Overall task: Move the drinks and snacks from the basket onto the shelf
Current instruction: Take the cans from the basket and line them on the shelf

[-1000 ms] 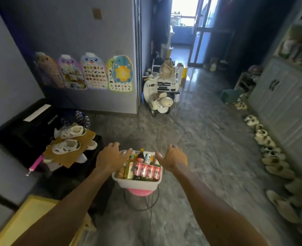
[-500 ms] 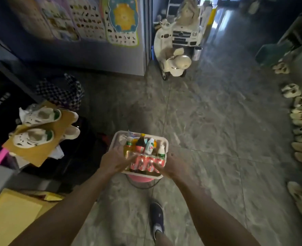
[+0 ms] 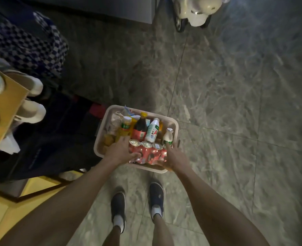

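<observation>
Left hand [image 3: 121, 151]: grips the left end of the red can pack [image 3: 146, 153], thumb laid across the cans.
Right hand [image 3: 176, 157]: fingers straight, pressed against the pack's right end.
Basket [image 3: 176, 126]: beige, just ahead of the person's dark shoes [image 3: 118, 205]; cans in front, upright bottles [image 3: 140, 129] and snack bags [image 3: 127, 112] behind.
Floor [image 3: 226, 103]: grey marble tile.

Head camera (sole view) looks steeply down — floorward; basket [image 3: 98, 139] close.

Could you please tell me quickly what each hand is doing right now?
Left hand: grips the can pack.
Right hand: open, forefinger straight against the pack's end.
</observation>
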`<control>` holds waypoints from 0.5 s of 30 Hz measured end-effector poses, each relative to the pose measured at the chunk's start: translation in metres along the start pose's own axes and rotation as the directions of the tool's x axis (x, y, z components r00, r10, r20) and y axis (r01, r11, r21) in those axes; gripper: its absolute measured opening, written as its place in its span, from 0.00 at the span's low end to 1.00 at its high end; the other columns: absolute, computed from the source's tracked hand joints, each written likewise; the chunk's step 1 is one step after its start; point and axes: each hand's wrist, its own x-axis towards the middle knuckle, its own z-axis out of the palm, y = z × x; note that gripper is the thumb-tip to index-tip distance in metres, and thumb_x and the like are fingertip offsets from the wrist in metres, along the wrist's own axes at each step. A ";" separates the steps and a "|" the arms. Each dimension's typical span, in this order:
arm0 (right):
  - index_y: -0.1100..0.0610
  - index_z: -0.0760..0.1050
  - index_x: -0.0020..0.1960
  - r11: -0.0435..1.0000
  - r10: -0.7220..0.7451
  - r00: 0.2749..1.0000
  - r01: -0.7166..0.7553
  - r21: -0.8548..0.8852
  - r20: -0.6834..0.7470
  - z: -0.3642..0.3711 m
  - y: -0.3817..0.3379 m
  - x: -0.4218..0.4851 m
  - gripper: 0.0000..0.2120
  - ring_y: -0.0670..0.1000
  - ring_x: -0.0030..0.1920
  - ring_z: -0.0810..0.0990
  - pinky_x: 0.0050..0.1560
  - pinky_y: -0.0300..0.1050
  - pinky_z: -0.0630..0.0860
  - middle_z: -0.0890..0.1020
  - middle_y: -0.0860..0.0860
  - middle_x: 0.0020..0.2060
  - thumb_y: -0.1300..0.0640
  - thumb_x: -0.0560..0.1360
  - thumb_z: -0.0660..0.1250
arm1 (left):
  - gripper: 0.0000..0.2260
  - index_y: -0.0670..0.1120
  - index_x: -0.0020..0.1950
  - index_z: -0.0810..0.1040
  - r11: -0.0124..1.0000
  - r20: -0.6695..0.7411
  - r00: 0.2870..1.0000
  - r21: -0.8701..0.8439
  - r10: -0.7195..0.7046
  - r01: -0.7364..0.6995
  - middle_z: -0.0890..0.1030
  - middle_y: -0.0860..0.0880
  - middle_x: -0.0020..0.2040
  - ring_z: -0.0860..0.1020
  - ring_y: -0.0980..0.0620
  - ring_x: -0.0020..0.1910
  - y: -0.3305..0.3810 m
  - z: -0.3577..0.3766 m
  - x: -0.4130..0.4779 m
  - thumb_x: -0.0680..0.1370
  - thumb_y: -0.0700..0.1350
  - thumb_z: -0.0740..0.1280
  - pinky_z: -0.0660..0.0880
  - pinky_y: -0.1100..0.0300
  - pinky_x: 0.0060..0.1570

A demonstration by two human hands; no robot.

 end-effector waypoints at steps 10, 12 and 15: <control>0.45 0.62 0.80 0.998 -0.053 0.999 0.052 0.036 0.006 0.021 0.010 0.031 0.36 0.65 0.76 0.66 0.70 0.62 0.74 0.59 0.59 0.80 0.38 0.77 0.72 | 0.25 0.54 0.63 0.72 0.987 -0.027 0.998 -0.152 0.052 -0.056 0.81 0.52 0.59 0.82 0.49 0.56 0.002 0.015 0.013 0.73 0.55 0.81 0.80 0.52 0.52; 0.46 0.65 0.78 0.997 -0.072 0.997 0.072 0.036 0.006 0.022 0.013 0.030 0.34 0.64 0.73 0.71 0.69 0.61 0.76 0.62 0.58 0.78 0.42 0.77 0.74 | 0.24 0.55 0.60 0.71 0.984 -0.045 0.997 -0.165 0.065 -0.072 0.81 0.53 0.56 0.82 0.50 0.53 -0.002 0.017 0.006 0.72 0.54 0.81 0.81 0.51 0.49; 0.43 0.63 0.78 0.995 -0.101 0.995 0.101 0.009 -0.005 0.019 0.017 0.023 0.38 0.62 0.67 0.76 0.64 0.60 0.80 0.65 0.57 0.75 0.45 0.75 0.78 | 0.27 0.58 0.61 0.70 0.962 -0.081 0.994 -0.258 0.074 -0.093 0.81 0.56 0.56 0.83 0.53 0.50 -0.009 0.017 -0.012 0.70 0.57 0.82 0.83 0.47 0.48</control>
